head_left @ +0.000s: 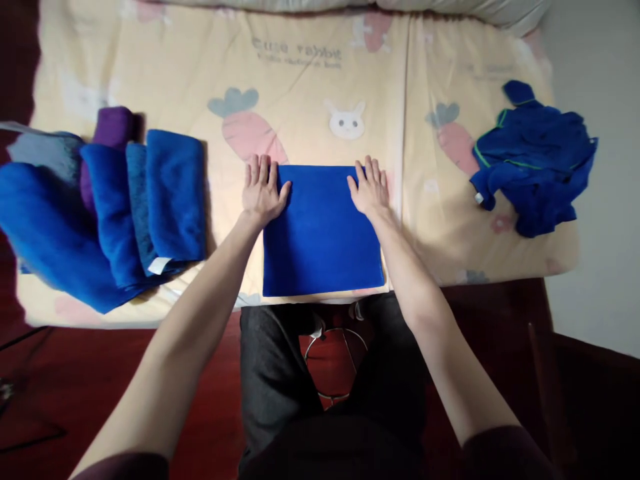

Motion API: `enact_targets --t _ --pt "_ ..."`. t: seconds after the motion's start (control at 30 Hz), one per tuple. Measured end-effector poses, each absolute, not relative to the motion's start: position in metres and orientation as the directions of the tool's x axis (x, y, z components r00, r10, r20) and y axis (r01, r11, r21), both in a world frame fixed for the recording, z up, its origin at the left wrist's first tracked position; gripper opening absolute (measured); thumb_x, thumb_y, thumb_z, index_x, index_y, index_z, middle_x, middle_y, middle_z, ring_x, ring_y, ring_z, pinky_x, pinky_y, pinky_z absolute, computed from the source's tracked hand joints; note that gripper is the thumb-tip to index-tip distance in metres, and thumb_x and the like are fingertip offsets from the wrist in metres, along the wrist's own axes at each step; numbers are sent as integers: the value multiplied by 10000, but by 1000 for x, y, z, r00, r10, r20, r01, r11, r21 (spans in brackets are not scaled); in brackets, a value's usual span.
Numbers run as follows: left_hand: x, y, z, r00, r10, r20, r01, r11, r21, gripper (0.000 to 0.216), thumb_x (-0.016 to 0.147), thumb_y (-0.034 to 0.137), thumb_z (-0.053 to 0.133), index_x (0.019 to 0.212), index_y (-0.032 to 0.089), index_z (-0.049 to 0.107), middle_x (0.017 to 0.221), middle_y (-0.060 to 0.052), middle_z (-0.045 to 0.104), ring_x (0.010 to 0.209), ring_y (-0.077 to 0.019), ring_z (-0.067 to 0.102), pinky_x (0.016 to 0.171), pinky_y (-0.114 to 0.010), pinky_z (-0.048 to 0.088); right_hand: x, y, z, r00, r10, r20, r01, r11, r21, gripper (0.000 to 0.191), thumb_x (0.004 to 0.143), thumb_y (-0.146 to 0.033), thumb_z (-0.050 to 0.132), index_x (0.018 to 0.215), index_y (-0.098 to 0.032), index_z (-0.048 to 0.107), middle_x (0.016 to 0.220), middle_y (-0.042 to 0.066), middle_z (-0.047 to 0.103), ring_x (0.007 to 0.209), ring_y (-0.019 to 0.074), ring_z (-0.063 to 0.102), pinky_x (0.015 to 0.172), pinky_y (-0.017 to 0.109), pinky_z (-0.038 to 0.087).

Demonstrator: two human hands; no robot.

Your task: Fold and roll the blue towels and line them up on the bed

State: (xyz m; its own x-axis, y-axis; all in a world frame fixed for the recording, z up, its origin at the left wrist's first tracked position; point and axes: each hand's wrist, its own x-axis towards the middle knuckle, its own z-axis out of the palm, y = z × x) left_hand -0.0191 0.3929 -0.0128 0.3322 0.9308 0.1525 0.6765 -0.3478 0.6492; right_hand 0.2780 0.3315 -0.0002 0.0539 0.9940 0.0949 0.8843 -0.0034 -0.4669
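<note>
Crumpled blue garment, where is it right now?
In the head view the garment lies near the right edge of the mat, apart from the right hand and the flat blue cloth, just right of a carrot print.

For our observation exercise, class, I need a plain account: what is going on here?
A person sits at a carrot-print blanket. The left hand and right hand lie flat and open on the far corners of a folded blue cloth near its front edge. A row of folded blue and purple towels lies to the left, a crumpled blue garment to the right, both untouched.
</note>
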Motion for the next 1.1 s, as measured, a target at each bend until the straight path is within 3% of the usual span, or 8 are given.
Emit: enact_targets --t 0.13,0.27,0.37,0.5,0.67,0.83,0.93,1.1 --pt "-12 306 3 417 899 133 676 -405 615 762 1041 544 540 1687 145 472 1832 -157 217 1737 -371 29 1406 -615 -27 237 277 18 -98 987 124 884 143 -444 736 1081 -447 577 1747 -223 360 1842 95 251 1745 339 82 1407 683 60" --pt "-32 194 0 505 863 -2 716 -417 560 691 1087 446 426 1742 227 391 1836 -86 204 1730 -307 132 1428 -555 61 216 169 20 -359 933 -15 813 304 -497 640 1103 -398 508 1730 -341 397 1825 2 295 1728 242 199 1438 567 140" --pt "-62 140 -5 454 890 -46 767 -364 528 715 1081 438 418 1768 259 327 1836 -62 190 1725 -289 142 1435 -526 101 241 108 20 -168 983 -76 867 111 -487 633 1096 -412 494 1723 -378 414 1814 -10 306 1724 252 200 1440 556 170" --pt "-96 96 -9 373 926 -53 812 -298 501 747 1072 437 388 1774 195 302 1820 -132 220 1708 -316 202 1426 -548 161 279 62 26 29 997 -65 869 -57 -491 627 1069 -402 490 1694 -354 477 1785 36 373 1697 299 287 1416 603 248" --pt "-111 48 -14 298 953 -59 851 -237 468 688 1027 390 442 1701 256 472 1780 -140 345 1677 -356 302 1366 -605 320 279 20 31 201 977 65 830 -135 -541 545 1006 -306 490 1520 -310 671 1586 120 637 1539 343 558 1327 610 441" --pt "-108 30 -7 292 956 -38 870 -248 426 469 1015 342 474 1366 265 775 1704 -155 491 1615 -416 427 1337 -662 325 268 2 28 268 960 76 802 -179 -569 354 1004 -305 476 1139 -349 800 1201 134 807 1204 371 751 1159 590 580" --pt "-107 29 -2 276 961 -15 856 -239 458 406 1004 319 522 1305 261 789 1650 -144 566 1591 -417 452 1327 -654 329 265 4 26 279 958 61 793 -194 -578 289 1003 -301 508 1075 -303 788 1112 140 818 1122 359 763 1108 545 594" --pt "-105 30 -3 279 960 -36 843 -227 488 422 998 295 586 1395 275 725 1450 -152 703 1441 -402 539 1194 -612 438 258 14 18 257 964 68 793 -170 -586 250 996 -273 560 1111 -234 778 1088 144 826 1087 337 756 1084 500 571"
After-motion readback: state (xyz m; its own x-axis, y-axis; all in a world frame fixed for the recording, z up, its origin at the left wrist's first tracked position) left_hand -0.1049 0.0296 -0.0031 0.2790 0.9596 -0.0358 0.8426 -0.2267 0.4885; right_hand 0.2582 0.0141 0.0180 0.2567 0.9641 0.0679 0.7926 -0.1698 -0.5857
